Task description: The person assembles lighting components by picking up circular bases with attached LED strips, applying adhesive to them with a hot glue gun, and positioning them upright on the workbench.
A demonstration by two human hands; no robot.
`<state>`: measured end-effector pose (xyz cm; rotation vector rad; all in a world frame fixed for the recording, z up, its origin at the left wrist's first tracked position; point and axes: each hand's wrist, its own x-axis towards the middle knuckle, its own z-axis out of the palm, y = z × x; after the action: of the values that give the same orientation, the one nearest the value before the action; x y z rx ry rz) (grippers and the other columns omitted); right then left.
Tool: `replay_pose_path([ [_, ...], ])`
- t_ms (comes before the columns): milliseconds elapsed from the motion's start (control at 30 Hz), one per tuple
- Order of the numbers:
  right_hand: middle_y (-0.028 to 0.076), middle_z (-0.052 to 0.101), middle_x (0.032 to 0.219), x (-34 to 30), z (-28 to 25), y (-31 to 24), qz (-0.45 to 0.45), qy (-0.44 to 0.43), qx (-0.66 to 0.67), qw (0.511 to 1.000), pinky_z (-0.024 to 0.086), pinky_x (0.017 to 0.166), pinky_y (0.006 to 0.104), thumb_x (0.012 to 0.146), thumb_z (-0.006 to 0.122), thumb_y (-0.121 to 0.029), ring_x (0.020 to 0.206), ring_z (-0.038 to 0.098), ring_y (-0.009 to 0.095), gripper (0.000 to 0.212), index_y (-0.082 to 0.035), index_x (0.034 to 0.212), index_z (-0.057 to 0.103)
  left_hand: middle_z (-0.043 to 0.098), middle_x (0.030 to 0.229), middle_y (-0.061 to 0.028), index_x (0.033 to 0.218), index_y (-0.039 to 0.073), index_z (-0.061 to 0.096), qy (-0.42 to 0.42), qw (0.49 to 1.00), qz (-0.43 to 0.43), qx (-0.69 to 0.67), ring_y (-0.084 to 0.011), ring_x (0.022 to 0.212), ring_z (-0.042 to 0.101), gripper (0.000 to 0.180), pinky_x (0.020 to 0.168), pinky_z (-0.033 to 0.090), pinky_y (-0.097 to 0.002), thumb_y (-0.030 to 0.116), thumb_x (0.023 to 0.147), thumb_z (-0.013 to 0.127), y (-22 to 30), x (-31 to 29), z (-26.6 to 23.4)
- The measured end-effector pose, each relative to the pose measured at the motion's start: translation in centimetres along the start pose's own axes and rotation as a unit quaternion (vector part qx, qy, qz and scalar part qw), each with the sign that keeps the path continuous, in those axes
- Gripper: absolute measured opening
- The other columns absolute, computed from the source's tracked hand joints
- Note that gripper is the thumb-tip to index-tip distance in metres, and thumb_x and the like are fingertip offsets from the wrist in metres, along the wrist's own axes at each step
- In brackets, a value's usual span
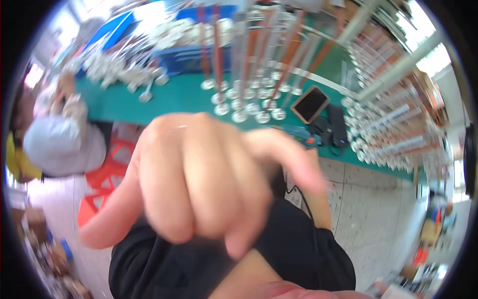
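Note:
My left hand [199, 174] is raised close in front of the view, blurred by motion. Its middle fingers curl downward while the outer digits spread to either side, and I see nothing in it. At the right, my right forearm [322, 212] reaches from a black sleeve toward the table edge; the hand itself is hidden behind the left one. Behind my raised hand, clear and reddish-brown upright tubes on white round bases [239, 116] stand on the green table [184, 97]. Beside them lies a dark-screened phone [311, 103]. A teal tool [298, 133] is partly covered.
Blue bins [196, 61] with white parts stand at the back. Loose white-ended rods [112, 70] pile up to their left. More tubes on white bases [381, 154] crowd the right. A person in a grey cap [64, 144] sits left, near a red stool [107, 172].

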<state>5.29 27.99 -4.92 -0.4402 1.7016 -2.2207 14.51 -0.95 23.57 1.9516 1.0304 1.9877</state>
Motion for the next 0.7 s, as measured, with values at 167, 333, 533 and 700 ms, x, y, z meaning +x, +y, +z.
replay_pose_path([
  [167,0.012,0.069,0.095,-0.3,-2.7,2.4,-0.01,0.063,0.003,0.998,0.054,0.072,0.0299,0.085,0.067,-0.004,0.082,0.066,0.018,0.026,0.003,0.11,0.062,0.065,0.073,-0.0079,0.067,0.006,0.063,0.01,0.999,0.022,0.021,-0.0244,0.071,0.067,0.041,0.092,0.041,-0.0545,0.029,0.098,0.051,1.9,-1.2,2.9],
  [333,0.013,0.069,0.095,0.4,-0.8,1.1,-0.05,0.015,0.019,0.998,0.054,0.07,0.0292,0.086,0.067,-0.004,0.079,0.066,0.017,0.025,0.003,0.11,0.062,0.063,0.078,-0.0061,0.074,0.006,0.063,-0.012,0.975,0.19,0.115,-0.0217,0.075,0.063,0.027,0.087,0.041,-0.0472,0.022,0.093,0.051,1.7,-2.5,3.9],
  [533,0.013,0.068,0.095,0.5,-0.2,0.2,-0.062,0.032,-0.039,0.997,0.051,0.069,0.0303,0.087,0.068,-0.013,0.079,0.064,0.019,0.029,0.0,0.112,0.061,0.062,0.083,-0.004,0.082,0.007,0.062,-0.091,0.887,0.412,0.186,-0.0185,0.079,0.059,0.013,0.082,0.042,-0.0385,0.013,0.085,0.051,5.2,-4.4,6.2],
  [700,0.012,0.066,0.098,0.1,0.1,0.7,-0.019,0.108,-0.025,0.994,0.052,0.068,0.0314,0.089,0.066,-0.012,0.083,0.064,0.02,0.029,-0.001,0.115,0.058,0.06,0.086,0.0011,0.084,0.017,0.062,-0.225,0.859,0.438,0.142,-0.0136,0.082,0.055,0.016,0.079,0.039,-0.0304,0.011,0.082,0.048,7.1,-5.7,5.2],
])
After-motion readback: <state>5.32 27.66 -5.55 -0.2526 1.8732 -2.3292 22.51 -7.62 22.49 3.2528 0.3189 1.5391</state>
